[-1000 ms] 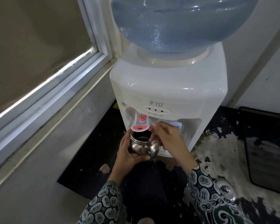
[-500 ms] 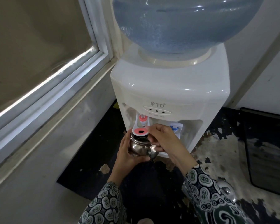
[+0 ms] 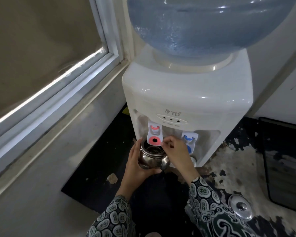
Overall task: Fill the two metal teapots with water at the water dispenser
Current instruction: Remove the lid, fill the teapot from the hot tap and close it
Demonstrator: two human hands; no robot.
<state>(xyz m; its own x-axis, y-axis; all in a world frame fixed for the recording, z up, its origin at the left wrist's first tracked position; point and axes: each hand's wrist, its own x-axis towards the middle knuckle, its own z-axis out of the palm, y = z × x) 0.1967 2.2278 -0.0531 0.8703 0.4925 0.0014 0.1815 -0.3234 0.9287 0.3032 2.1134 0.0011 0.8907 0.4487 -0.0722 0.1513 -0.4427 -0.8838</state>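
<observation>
The teapot (image 3: 152, 159) cupped in my left hand (image 3: 135, 165) is polished metal, mirror-bright and smooth. Just above my right fingers (image 3: 168, 142) the red tap lever (image 3: 154, 136) is glossy plastic, as is the blue tap (image 3: 189, 141) beyond my knuckles. The water dispenser (image 3: 186, 93) behind them is smooth white plastic with a soft sheen, its bottle (image 3: 203, 23) clear bluish plastic. My sleeves (image 3: 205, 199) are matt printed cloth. Beside my right sleeve sits a shiny metal lid (image 3: 240, 208). The dark floor covering (image 3: 229, 149) past my right wrist looks worn and flaking.

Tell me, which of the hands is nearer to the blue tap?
Right. The right hand is at the red tap lever, just beside the blue tap. The left hand holds the teapot, farther away.
</observation>
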